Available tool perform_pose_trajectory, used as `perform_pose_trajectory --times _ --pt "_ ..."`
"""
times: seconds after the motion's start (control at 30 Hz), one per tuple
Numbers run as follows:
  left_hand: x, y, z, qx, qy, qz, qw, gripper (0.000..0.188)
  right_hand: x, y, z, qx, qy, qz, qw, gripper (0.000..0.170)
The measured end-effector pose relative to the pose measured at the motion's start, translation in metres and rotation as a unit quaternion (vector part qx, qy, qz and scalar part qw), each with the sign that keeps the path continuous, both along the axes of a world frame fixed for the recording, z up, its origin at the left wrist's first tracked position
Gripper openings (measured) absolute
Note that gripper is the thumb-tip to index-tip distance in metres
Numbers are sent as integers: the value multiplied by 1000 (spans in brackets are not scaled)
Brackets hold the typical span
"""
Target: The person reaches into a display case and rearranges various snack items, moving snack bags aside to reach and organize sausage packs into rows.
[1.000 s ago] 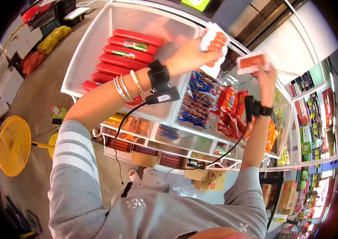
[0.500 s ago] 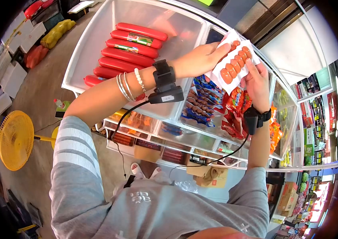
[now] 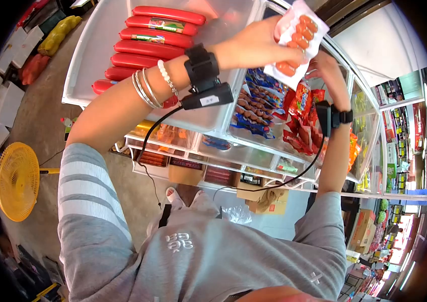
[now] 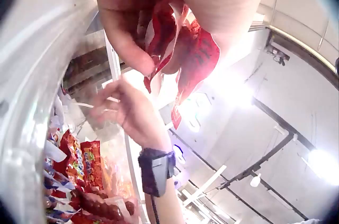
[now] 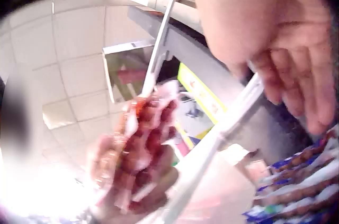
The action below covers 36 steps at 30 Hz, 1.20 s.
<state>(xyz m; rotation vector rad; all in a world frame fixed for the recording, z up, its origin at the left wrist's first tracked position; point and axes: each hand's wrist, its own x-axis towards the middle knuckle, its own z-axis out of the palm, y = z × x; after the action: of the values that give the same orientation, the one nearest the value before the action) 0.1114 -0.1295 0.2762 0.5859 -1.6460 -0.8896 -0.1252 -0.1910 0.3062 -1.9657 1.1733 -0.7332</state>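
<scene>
My left hand (image 3: 256, 44) grips sausage packs (image 3: 305, 36), white-backed with plump reddish-brown sausages showing, raised over the display case. In the left wrist view the red-edged pack ends (image 4: 198, 62) stick out from between the thumb and fingers. Just beyond the packs my right hand (image 3: 328, 70) hangs over the case's far side with nothing in it, its fingers loosely bent in the right wrist view. Below the hands lie blue-and-white sausage packs (image 3: 256, 108) and red snack packs (image 3: 301, 103).
Several large red sausages (image 3: 155, 48) lie in the white bin (image 3: 85, 65) at left. Orange packs (image 3: 353, 151) sit at the case's right end. Lower shelves hold more packs. A yellow fan (image 3: 17, 181) stands on the floor at left; a cable (image 3: 145, 151) hangs from the left wrist.
The right hand brought a pack over to the pack in the left hand, then let go and drew back toward the case. The left hand has moved slightly farther away and right with the packs.
</scene>
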Motion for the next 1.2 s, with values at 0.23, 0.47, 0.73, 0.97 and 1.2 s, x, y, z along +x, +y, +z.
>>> perform_pose_trajectory --times 0.23,0.47,0.73,0.97,1.2 --pt "-1 19 15 109 143 -193 965 42 -66 -86 -55 62 380 43 922 71" --pt "-2 18 12 139 132 -226 955 36 -62 -41 -30 34 460 92 882 57" --pt "1 12 12 113 128 -161 972 31 -46 -9 12 -43 378 100 919 37" --pt "2 0 -3 55 -14 24 998 50 -13 39 49 -488 17 -271 829 37" --pt "-5 16 -3 49 -54 21 997 44 65 97 15 -719 137 12 682 31"
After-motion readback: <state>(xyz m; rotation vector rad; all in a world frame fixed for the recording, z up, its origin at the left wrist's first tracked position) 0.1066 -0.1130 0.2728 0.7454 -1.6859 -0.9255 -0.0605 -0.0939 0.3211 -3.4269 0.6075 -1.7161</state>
